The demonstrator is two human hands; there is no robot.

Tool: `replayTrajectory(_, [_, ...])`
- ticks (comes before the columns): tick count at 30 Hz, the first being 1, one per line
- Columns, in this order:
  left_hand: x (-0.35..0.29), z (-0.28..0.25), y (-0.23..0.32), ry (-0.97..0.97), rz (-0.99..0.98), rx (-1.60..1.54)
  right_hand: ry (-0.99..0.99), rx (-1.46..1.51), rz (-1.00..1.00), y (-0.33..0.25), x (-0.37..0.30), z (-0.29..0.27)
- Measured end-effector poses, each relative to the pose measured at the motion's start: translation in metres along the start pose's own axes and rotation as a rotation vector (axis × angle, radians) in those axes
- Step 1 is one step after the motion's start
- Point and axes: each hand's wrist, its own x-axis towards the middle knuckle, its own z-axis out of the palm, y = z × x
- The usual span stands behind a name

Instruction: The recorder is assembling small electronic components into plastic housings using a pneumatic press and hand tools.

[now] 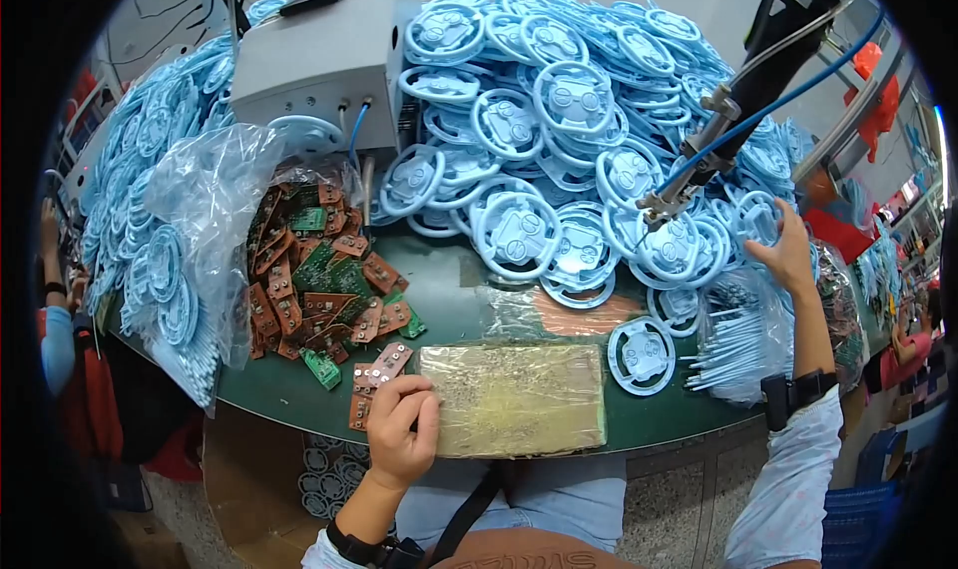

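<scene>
So the left hand [402, 431] has its fingers curled in, at the left end of a tape-wrapped block [514, 399] and right by some loose brown circuit boards [389, 362]. Those look light, stiff and probably a bit fragile, so edges are the place to grab. The right hand [788, 255] has thumb and fingers spread around a light blue wheel [755, 215] at the big pile's right side. It should be light, stiffish and kinda slick; pinching the outer rim makes sense. Honestly can't tell from this angle whether either hand has closed on anything.

Other stuff, left to right: a crinkly clear bag [215, 185] beside the board heap [319, 280], a grey box [314, 65], then the wheel pile [569, 100], rims overlapping, so neighbours could snag. A black tool [768, 80] hangs over it, and a bag of pale blue sticks [733, 339] crowds the right forearm.
</scene>
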Motion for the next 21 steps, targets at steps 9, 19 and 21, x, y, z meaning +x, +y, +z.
replayTrajectory(9, [0.039, -0.022, 0.051, -0.403, 0.208, -0.177, 0.088, 0.319, -0.578, -0.166, -0.095, -0.069])
replayTrajectory(19, [0.047, -0.005, 0.052, -0.579, 0.430, 0.141, -0.017, 0.607, -0.500, -0.216, -0.095, -0.029])
replayTrajectory(21, [0.039, -0.004, 0.043, -0.575, 0.415, 0.192, 0.001, 0.470, -0.287, -0.183, -0.076, -0.023])
